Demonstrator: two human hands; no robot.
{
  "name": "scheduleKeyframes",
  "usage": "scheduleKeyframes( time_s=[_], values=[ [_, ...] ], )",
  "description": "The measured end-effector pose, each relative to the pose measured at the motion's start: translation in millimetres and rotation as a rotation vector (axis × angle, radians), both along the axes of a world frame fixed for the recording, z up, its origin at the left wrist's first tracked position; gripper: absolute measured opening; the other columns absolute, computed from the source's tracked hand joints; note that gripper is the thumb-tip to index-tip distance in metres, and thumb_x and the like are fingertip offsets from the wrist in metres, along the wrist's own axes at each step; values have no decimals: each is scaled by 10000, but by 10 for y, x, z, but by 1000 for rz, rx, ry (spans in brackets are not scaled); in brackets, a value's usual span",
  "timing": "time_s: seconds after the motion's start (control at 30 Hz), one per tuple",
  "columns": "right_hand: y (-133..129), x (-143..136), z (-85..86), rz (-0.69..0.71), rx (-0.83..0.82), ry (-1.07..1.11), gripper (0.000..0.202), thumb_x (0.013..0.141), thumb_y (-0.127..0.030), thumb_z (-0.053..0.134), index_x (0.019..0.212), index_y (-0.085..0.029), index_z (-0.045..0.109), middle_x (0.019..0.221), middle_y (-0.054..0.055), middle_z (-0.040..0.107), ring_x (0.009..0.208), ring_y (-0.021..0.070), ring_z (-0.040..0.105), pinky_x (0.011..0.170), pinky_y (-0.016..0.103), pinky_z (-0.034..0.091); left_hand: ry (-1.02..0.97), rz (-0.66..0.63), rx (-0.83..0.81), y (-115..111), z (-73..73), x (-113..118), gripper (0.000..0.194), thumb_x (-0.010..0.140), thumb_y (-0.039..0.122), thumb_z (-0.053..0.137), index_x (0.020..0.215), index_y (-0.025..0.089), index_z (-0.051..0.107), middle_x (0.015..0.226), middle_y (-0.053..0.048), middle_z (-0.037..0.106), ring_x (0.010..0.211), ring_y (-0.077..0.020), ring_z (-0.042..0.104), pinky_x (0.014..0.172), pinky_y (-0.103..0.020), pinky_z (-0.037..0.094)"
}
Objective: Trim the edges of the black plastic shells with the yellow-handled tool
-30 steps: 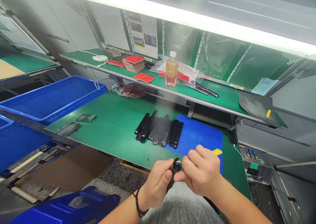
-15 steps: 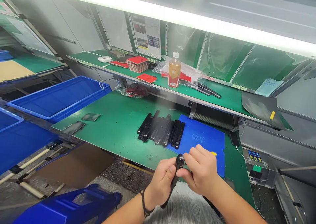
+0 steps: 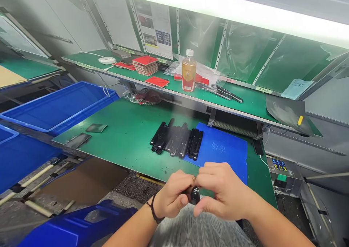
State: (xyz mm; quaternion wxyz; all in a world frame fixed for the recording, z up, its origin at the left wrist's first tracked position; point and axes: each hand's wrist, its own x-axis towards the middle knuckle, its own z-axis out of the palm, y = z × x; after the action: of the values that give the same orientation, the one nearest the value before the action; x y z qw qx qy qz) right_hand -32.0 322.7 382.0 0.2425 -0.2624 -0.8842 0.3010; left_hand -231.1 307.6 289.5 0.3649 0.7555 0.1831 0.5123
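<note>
My left hand (image 3: 174, 193), a dark cord round its wrist, is wrapped round a slim black plastic part (image 3: 195, 196). Its rounded glossy end points toward me; the rest is hidden in the fingers. My right hand (image 3: 225, 191) closes on that same end, index finger above and thumb below. Whether anything small lies under the right fingers cannot be seen. Beyond both hands, a row of several similar black parts (image 3: 177, 140) lies side by side on the green bench (image 3: 128, 130), partly over the blue mat (image 3: 223, 141).
On the upper shelf stand a drink bottle (image 3: 188, 72), red-topped square pads (image 3: 145, 63) and more black parts (image 3: 229, 93). Dark abrasive sheets (image 3: 96, 127) lie at the bench's left. Blue bins (image 3: 62, 105) stand left; a phone (image 3: 257, 146) lies right.
The black part has swung from a steep slant to pointing its glossy end toward me. My right hand has turned and come lower round that end, and my view has shifted slightly.
</note>
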Motion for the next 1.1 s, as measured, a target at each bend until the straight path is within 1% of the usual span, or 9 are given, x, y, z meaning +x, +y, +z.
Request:
scheduleKeyframes(
  time_s=[0.17, 0.33, 0.5, 0.6, 0.7, 0.8, 0.87, 1.0, 1.1],
  values=[
    [-26, -35, 15, -55, 110, -2, 670, 998, -792, 374, 721, -195, 496, 641, -50, 425, 608, 107, 291, 612, 281, 197, -36, 57, -18, -37, 30, 44, 533, 1067, 636, 331, 767, 207, 431, 626, 30, 367, 541, -124, 333, 554, -295, 241],
    [-47, -64, 6, -140, 366, -21, 676, 1064, -707, 256, 695, -190, 486, 641, -24, 430, 608, 125, 286, 607, 303, 164, 12, 135, -53, -78, -20, 21, 553, 1062, 648, 310, 757, 207, 443, 627, 14, 416, 571, -143, 369, 592, -307, 265],
    [-76, -88, -98, -223, 687, -7, 565, 1119, -511, 305, 709, -192, 525, 648, -1, 443, 627, 150, 257, 616, 327, 166, 22, 192, -138, -130, -76, 56, 593, 1051, 682, 277, 736, 207, 439, 638, 1, 447, 585, -151, 394, 617, -323, 273],
    [-102, -91, -124, -247, 771, 32, 508, 1110, -456, 379, 706, -191, 533, 624, -2, 427, 626, 150, 257, 613, 336, 156, -10, 189, -145, -120, -59, 65, 588, 1047, 687, 295, 732, 209, 431, 627, 10, 411, 570, -145, 360, 598, -317, 270],
    [-125, -79, -68, -143, 553, 136, 508, 1112, -483, 388, 706, -198, 498, 606, -32, 399, 590, 127, 244, 593, 308, 204, -6, 124, -52, -67, -10, 25, 566, 1052, 664, 318, 750, 205, 457, 613, 21, 394, 547, -132, 343, 583, -306, 267],
    [-133, -41, 26, -28, 184, 156, 574, 1053, -693, 393, 779, -204, 520, 634, -50, 478, 583, 101, 328, 595, 267, 278, 36, 7, 81, -6, 60, -41, 522, 1065, 614, 327, 811, 201, 521, 604, 15, 448, 525, -131, 380, 567, -310, 258],
    [-131, -4, 71, 27, 40, 99, 626, 967, -808, 440, 803, -212, 539, 669, -54, 545, 611, 93, 396, 607, 255, 300, 75, -54, 161, 24, 115, -77, 501, 1073, 584, 321, 853, 200, 554, 614, -2, 497, 518, -140, 399, 544, -317, 245],
    [-133, 59, 105, 117, -42, -39, 630, 926, -840, 468, 849, -225, 578, 737, -49, 617, 671, 97, 474, 643, 257, 327, 132, -95, 259, 61, 229, -105, 493, 1083, 562, 315, 895, 198, 590, 617, -7, 517, 489, -145, 390, 506, -324, 250],
    [-158, 79, 131, 117, -25, -83, 642, 944, -838, 424, 812, -224, 556, 692, -57, 551, 650, 97, 434, 630, 263, 308, 163, -71, 312, 68, 290, -104, 507, 1086, 565, 307, 893, 200, 601, 592, 14, 445, 470, -147, 348, 481, -327, 227]
  ],
)
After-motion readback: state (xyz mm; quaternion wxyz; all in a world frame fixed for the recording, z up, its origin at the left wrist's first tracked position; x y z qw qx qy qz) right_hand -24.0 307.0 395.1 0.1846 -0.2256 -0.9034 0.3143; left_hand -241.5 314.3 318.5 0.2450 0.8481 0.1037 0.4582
